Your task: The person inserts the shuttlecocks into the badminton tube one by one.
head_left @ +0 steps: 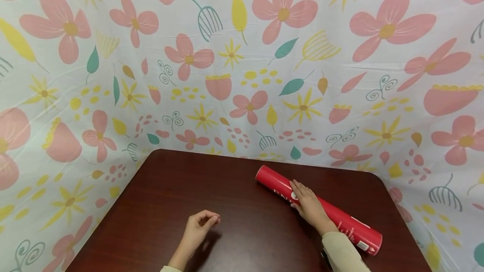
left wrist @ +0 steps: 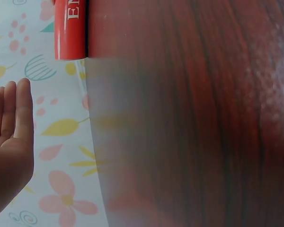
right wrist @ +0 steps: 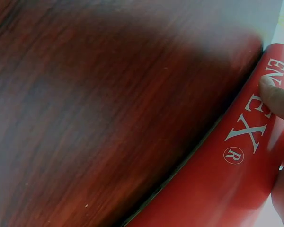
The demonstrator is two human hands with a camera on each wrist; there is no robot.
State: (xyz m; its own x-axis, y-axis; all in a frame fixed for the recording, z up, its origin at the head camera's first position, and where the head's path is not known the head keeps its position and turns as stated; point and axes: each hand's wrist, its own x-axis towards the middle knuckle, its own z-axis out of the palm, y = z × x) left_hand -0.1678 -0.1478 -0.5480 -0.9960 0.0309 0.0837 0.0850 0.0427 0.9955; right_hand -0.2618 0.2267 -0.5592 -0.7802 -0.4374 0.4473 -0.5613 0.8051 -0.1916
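Under the flowered cloth backdrop (head_left: 242,53), the dark wooden table (head_left: 227,205) held a red tube (head_left: 355,226) at lower right, the right hand (head_left: 308,205) laid flat-fingered across it, best kept pressing evenly to stop rolling, while the left hand (head_left: 198,226) hung loosely curled, holding nothing.

Open tabletop (head_left: 234,188) left & centre; free passage there. Red tube (head_left: 351,226) lies diagonally at right, blocking. Floral cloth wall (head_left: 242,74) bounds rear & sides.

Bright even light; wrist views blurred; head view edges warped.
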